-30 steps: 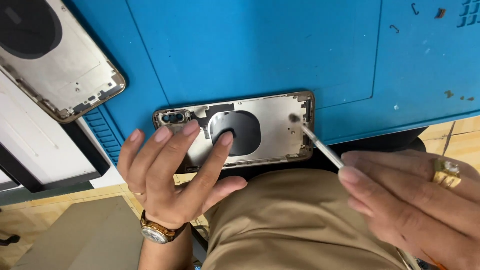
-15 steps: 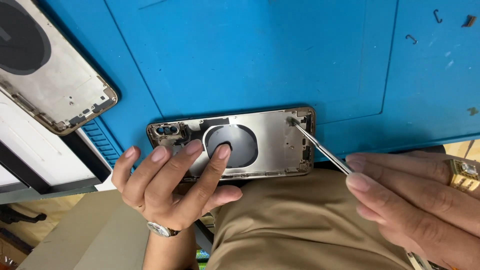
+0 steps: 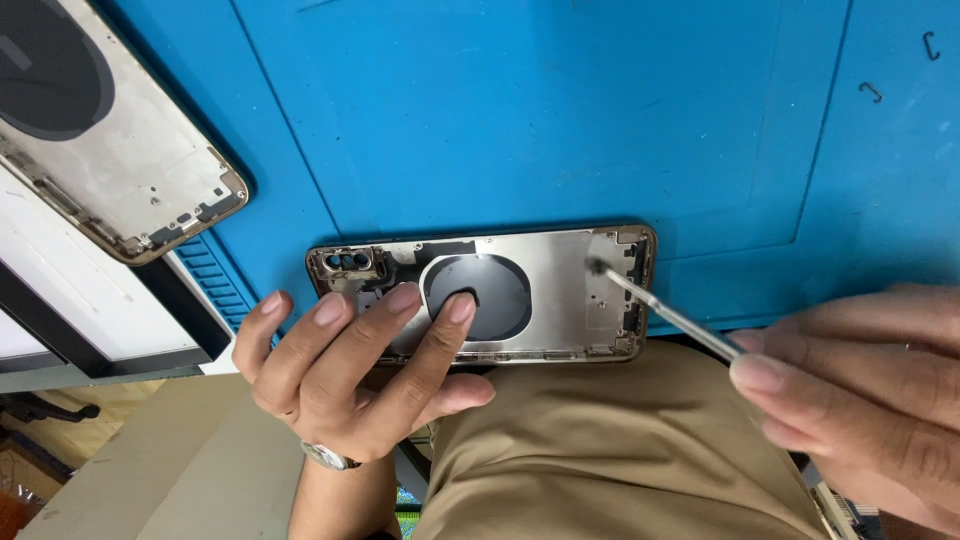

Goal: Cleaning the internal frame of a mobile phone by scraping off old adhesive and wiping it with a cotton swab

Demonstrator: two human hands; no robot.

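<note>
While my left hand (image 3: pixel 350 375) presses down on the stripped phone housing (image 3: pixel 480 295), I work at its far end with a thin metal tool (image 3: pixel 665 312) pinched in my right hand (image 3: pixel 860 390). The housing lies flat at the near edge of the blue work mat (image 3: pixel 560 120), just above my lap, camera cutout to the left, dark round coil (image 3: pixel 478 295) in the middle.

I judge the main risk to be a slip. The tool tip sits on a small spot near the right end of the frame, and it meets the metal at a low slant; too much push could send it skating across the plate, scratching it or gouging the small parts along the edge. The housing also lies right at the mat's edge, so if my left fingers (image 3: pixel 400 300) ease off it could slide toward my lap.

My left hand is spread open, nothing held in it: fingertips rest flat on the housing, one on the coil, the others beside the camera cutout. My right fingers (image 3: pixel 765 375) are closed tight around the tool's shaft near its back end.

A second bare housing (image 3: pixel 110 150) lies well apart at upper left.
</note>
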